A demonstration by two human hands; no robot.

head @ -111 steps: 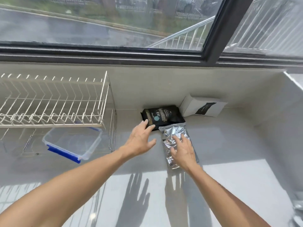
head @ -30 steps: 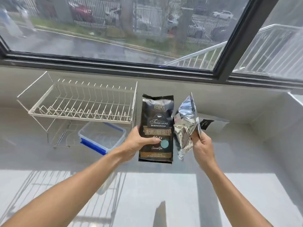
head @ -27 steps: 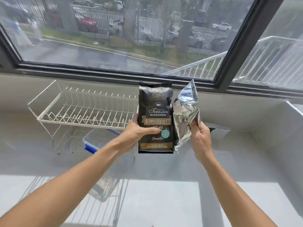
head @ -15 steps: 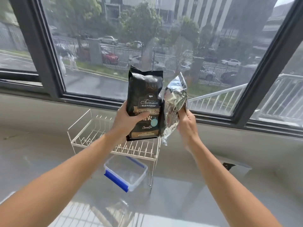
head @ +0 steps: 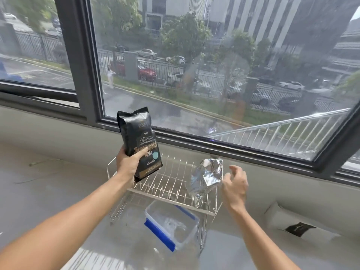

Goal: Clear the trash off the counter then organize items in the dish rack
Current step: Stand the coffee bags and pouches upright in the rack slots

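My left hand [head: 129, 163] grips a black coffee bag [head: 140, 142] by its lower left side and holds it upright above the left end of the white wire dish rack [head: 161, 182]. A crumpled silver foil bag [head: 206, 178] stands in the right end of the rack's upper tier, leaning on the wires. My right hand [head: 234, 185] hovers just right of the foil bag with fingers loosely spread, not touching it.
A clear plastic container with a blue rim [head: 171, 224] sits on the counter under the rack. A white box with a black label [head: 298, 227] lies at the right by the wall. A large window [head: 194, 65] runs behind the counter.
Both bags were picked up off the counter and carried left to the rack. My right hand has let go of the foil bag, which now rests in the rack; my left hand still holds the black bag.
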